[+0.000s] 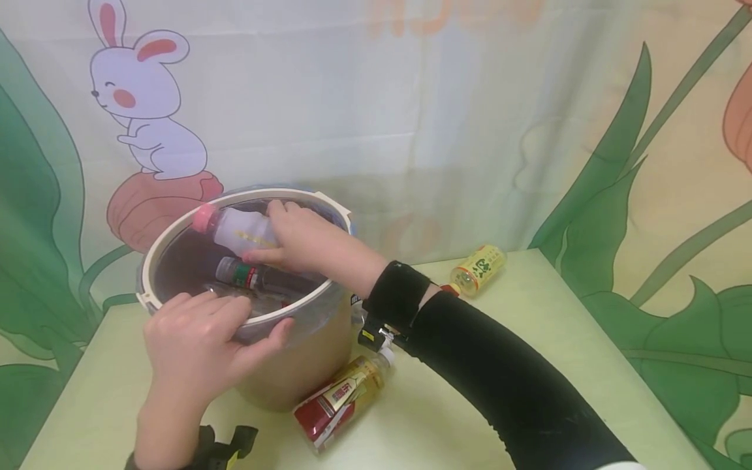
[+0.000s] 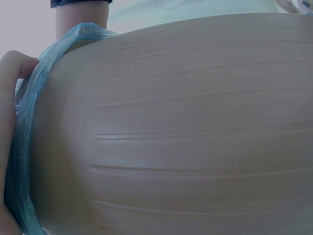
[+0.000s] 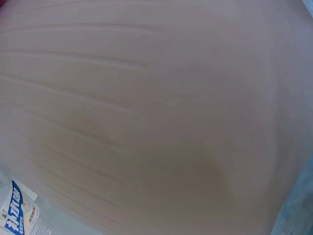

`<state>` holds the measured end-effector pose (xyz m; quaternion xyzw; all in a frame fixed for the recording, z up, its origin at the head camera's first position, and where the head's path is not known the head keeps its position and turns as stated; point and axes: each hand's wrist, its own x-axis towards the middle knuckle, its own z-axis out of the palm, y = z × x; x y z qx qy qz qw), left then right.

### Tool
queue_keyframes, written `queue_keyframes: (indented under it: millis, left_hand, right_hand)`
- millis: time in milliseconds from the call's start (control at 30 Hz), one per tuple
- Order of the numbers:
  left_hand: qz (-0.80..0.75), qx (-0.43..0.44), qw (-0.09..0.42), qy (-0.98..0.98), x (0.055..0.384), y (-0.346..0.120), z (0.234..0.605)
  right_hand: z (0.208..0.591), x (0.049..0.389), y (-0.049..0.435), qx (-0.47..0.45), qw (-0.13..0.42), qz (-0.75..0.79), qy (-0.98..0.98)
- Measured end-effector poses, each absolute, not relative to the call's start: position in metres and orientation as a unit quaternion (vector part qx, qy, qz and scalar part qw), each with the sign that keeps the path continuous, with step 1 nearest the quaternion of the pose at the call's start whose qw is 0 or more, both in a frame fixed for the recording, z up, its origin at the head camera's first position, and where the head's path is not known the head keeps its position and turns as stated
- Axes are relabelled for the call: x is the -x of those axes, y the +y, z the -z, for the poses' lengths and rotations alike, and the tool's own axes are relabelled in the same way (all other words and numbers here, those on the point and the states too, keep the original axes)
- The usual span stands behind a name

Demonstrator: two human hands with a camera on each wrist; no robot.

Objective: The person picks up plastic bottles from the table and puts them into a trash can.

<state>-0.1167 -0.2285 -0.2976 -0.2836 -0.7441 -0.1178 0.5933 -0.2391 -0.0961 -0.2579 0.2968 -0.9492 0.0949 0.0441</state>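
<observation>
A beige bin (image 1: 282, 378) with a cream rim stands on the table, lined with a thin bluish plastic bag (image 2: 22, 161). My left hand (image 1: 196, 339) grips the near rim, fingers over the edge and thumb outside against the bag. Over the bin's opening, my right hand (image 1: 305, 238) holds a plastic bottle (image 1: 241, 230) with a pink cap and whitish body, tilted, cap toward the left. Below it inside the bin lies a clear bottle with a green label (image 1: 243, 274). Both wrist views mostly show the bin's ribbed outer wall.
A bottle with a red and yellow label (image 1: 341, 401) lies against the bin's front right. Farther right lies a yellow-labelled bottle (image 1: 482, 267). A bottle with a blue and white label (image 3: 22, 210) shows beside the bin. Behind hangs a printed curtain (image 1: 382, 117).
</observation>
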Motion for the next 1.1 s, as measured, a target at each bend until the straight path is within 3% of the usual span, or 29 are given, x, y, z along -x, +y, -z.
queue_keyframes:
  millis: [167,433,1100]
  left_hand:
    - [0.117,0.283,0.592,-0.745,0.1165,-0.2280,0.2968]
    - [0.118,0.282,0.597,-0.741,0.1182,-0.2275,0.2972]
    - [0.110,0.275,0.598,-0.744,0.1173,-0.2274,0.2981]
  right_hand:
    - [0.2563,0.2398,-0.0952,-0.282,0.041,-0.074,-0.956]
    - [0.2548,0.2408,-0.0904,-0.306,0.096,-0.105,-0.941]
    - [0.2533,0.2362,-0.0899,-0.315,0.120,-0.164,-0.927]
